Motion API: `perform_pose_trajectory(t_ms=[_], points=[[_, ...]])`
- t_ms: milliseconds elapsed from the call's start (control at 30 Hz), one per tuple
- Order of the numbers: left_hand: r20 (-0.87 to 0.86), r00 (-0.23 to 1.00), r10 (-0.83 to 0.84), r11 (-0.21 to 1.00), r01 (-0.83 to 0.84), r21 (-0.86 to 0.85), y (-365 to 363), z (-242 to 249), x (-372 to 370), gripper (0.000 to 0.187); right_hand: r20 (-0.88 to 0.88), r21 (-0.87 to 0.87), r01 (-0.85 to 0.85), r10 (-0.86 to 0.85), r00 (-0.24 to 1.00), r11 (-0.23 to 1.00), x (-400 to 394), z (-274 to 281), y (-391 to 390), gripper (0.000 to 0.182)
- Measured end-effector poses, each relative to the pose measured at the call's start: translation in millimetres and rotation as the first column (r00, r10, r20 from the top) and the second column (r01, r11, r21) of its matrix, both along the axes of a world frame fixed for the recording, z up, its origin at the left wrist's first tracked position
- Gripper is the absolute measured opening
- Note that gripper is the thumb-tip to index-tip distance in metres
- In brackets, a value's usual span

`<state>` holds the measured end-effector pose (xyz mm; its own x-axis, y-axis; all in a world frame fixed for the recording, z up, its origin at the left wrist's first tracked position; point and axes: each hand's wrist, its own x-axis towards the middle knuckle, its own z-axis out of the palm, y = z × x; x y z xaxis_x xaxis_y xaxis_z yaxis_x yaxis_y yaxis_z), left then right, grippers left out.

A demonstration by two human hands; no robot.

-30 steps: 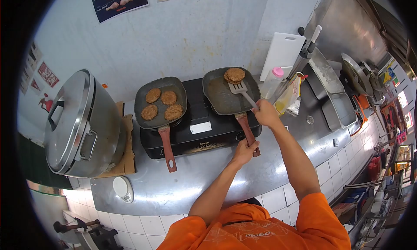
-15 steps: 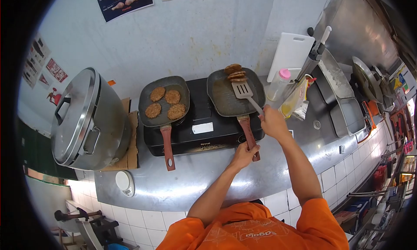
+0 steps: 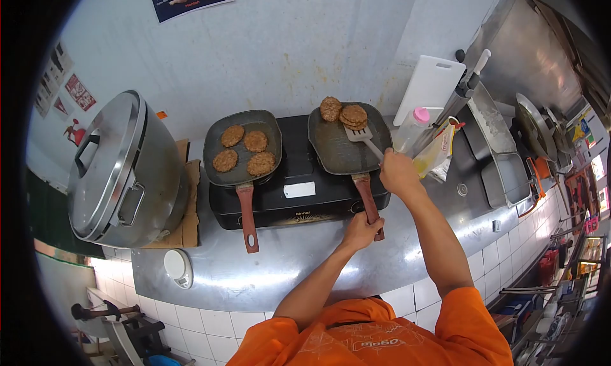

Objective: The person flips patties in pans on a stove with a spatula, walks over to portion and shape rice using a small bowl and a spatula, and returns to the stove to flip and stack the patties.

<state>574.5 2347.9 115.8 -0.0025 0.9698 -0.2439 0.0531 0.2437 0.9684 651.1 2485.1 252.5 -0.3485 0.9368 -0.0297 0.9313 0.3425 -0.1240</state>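
My left hand [image 3: 361, 231] is closed around the red-brown handle of the right frying pan [image 3: 337, 159]. In my right hand [image 3: 400, 172] is a slotted spatula [image 3: 364, 136], its blade tucked under a small stack of browned patties [image 3: 353, 117] at the pan's far side. One more patty [image 3: 330, 108] leans against the far rim, left of the stack. The left frying pan [image 3: 219, 177] holds several browned patties [image 3: 256, 141] lying flat, with its handle pointing toward me. Both pans sit on a black two-burner gas stove [image 3: 296, 204].
A large lidded metal pot [image 3: 159, 181] stands left on cardboard, near a white kitchen scale [image 3: 177, 267]. Right of the stove are a pink-capped bottle [image 3: 414, 127], a yellow-white packet [image 3: 439, 146], a white cutting board [image 3: 428, 89], knives [image 3: 480, 64] and metal trays [image 3: 509, 175].
The patties on the spatula have come down flatter at the pan's far side, and one now leans apart at the left. My left hand still grips the handle; the view has shifted slightly.
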Motion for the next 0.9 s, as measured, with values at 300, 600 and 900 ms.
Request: perform_pose_trajectory(t_ms=[300,600,900], points=[[-0.587,0.808,0.053,0.992,0.023,0.121,0.6,106.6,-79.0,0.042,-0.081,0.03,-0.003,0.006,0.997,1.0,8.1,9.0,-5.9,0.032],[-0.854,0.433,0.288,0.947,0.007,0.323,266.1,113.4,-220.2,0.025,-0.179,-0.023,0.033,-0.037,0.983,0.999,19.8,7.6,-7.0,0.03],[-0.928,0.344,-0.144,0.979,0.189,-0.082,331.4,88.1,-238.4,0.021,-0.268,-0.078,-0.03,0.008,0.963,0.996,34.5,7.5,-0.5,0.022]])
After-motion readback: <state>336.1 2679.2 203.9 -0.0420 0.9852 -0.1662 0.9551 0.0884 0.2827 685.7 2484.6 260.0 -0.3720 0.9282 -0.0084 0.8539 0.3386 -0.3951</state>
